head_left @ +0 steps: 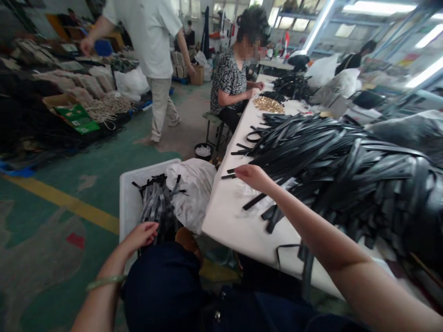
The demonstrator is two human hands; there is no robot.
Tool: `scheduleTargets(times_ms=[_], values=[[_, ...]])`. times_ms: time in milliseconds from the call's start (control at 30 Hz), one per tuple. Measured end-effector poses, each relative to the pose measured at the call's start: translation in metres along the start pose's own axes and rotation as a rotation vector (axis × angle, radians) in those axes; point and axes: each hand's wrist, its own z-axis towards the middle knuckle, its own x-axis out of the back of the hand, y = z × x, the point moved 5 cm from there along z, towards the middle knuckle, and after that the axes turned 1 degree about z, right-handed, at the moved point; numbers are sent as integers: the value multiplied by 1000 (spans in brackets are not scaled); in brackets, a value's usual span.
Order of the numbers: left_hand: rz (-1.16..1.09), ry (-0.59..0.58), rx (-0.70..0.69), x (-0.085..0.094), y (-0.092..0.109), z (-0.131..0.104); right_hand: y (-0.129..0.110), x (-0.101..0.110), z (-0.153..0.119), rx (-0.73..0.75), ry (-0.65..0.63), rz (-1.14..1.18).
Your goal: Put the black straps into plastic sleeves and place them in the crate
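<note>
My right hand (252,177) is over the near part of the white table, fingers closed around a black strap (228,176) whose end pokes out to the left. Beside and behind it lies a large heap of long black straps (325,157), their ends fanned toward the table's left edge. My left hand (144,234) hangs low by the white plastic bin (129,198), fingers curled in; what they hold, if anything, is hidden. In that bin lie bundled black strips (157,203) next to a white cloth or bag (192,189).
The white table (221,221) runs away from me, with a pile of gold metal pieces (269,104) farther along. A co-worker (230,83) sits there on a stool. Another person (145,46) stands in the aisle. Boxes and rope bundles (107,108) lie on the left.
</note>
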Motion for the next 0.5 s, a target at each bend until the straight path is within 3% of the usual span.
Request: scheduleTargets(times_ms=[67, 133, 200, 267, 367, 433, 500], values=[[36, -83, -118, -6, 48, 22, 49, 34, -54, -66, 29, -82], [127, -124, -354, -31, 112, 31, 81, 49, -95, -79, 27, -128], [235, -48, -563, -70, 173, 31, 95, 48, -122, -6, 14, -183], [253, 12, -634, -120, 215, 28, 98, 39, -134, 87, 29, -263], [269, 132, -643, -180, 241, 23, 98, 24, -134, 149, 105, -363], [262, 222, -612, -198, 240, 21, 97, 12, -128, 203, 99, -398], [241, 285, -569, -201, 232, 19, 97, 0, -123, 259, 41, -426]])
